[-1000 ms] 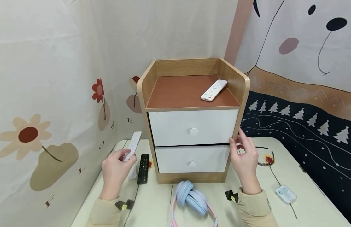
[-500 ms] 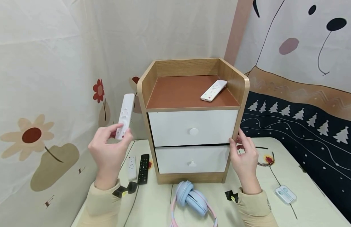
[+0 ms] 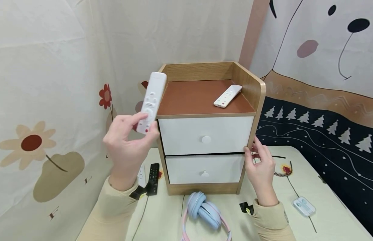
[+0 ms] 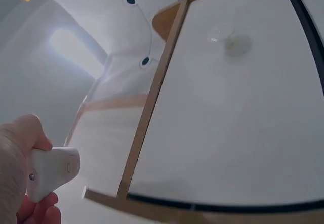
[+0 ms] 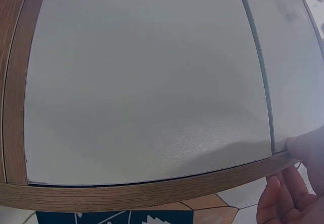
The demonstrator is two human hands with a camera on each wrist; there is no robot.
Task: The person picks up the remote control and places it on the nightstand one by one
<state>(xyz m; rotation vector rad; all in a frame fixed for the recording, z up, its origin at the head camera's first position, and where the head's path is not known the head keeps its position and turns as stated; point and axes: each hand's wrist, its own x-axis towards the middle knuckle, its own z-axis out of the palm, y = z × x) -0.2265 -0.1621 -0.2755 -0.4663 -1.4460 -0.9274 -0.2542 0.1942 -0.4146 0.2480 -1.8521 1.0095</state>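
My left hand (image 3: 129, 144) pinches a white remote control (image 3: 152, 100) by its lower end, thumb on one side and fingers on the other. The remote is raised at the left front edge of a wooden cabinet (image 3: 203, 188) and overlaps its left side panel in the head view. In the left wrist view the remote's end (image 4: 55, 171) shows between thumb and fingers. My right hand (image 3: 261, 170) grips the cabinet's right front edge beside the two white drawers (image 3: 186, 137), both closed. On the brown top lies a second white remote (image 3: 228, 96), near the right wall.
Blue headphones (image 3: 204, 212) with a pink band lie before the cabinet. A black remote (image 3: 152, 179) and another white remote (image 3: 141, 175), partly hidden by my left arm, lie on the table (image 3: 234, 214) at left. A clear earphone case (image 3: 304, 206) lies at right.
My left hand has lifted the white remote from low beside the cabinet, up and then right to the height of its top. The right hand has stayed at the cabinet's edge.
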